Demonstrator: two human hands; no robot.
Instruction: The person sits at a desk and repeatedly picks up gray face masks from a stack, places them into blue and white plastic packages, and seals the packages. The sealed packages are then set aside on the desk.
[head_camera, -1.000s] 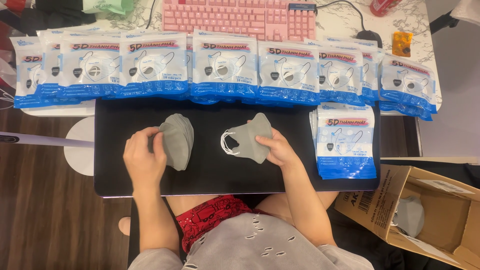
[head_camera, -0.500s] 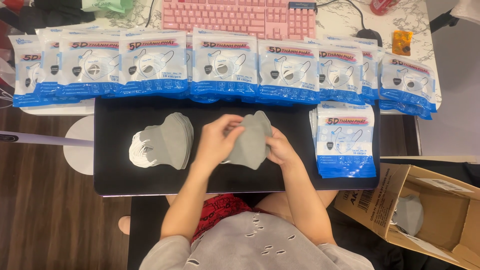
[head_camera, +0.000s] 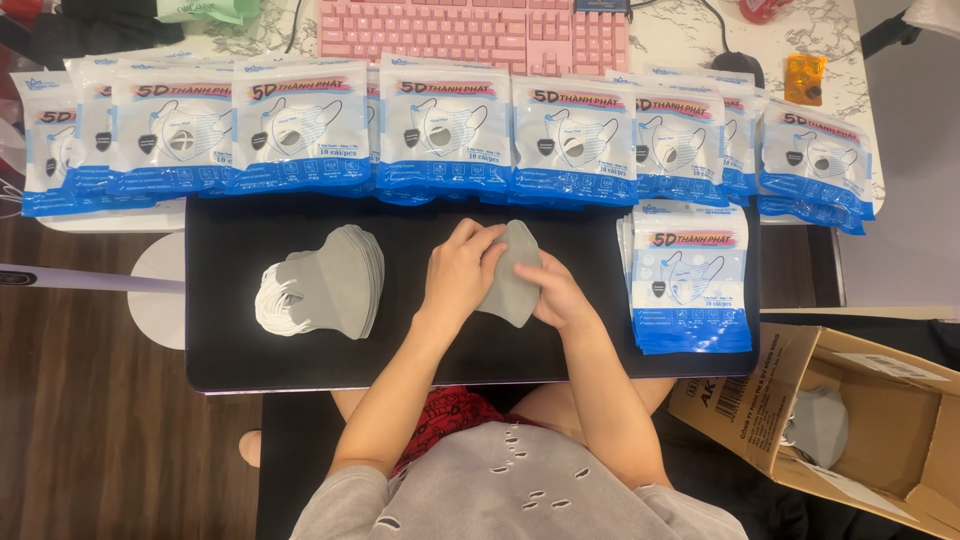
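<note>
Grey mask (head_camera: 510, 275) clamped in both hands' grip; blue-white packets (head_camera: 690, 275) right.

Grey holed shirt, perhaps red shorts.

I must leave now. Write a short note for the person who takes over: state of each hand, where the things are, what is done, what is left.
Left hand and right hand: both grip one small stack of grey masks at the middle of the black board.
A second, fanned stack lies alone on the board's left.
Empty pouches are piled at the board's right; a row of pouches lines the far edge.
More masks sit in the carton, lower right.
Done: two stacks gathered.
Left: neither stack is in a pouch yet.
</note>
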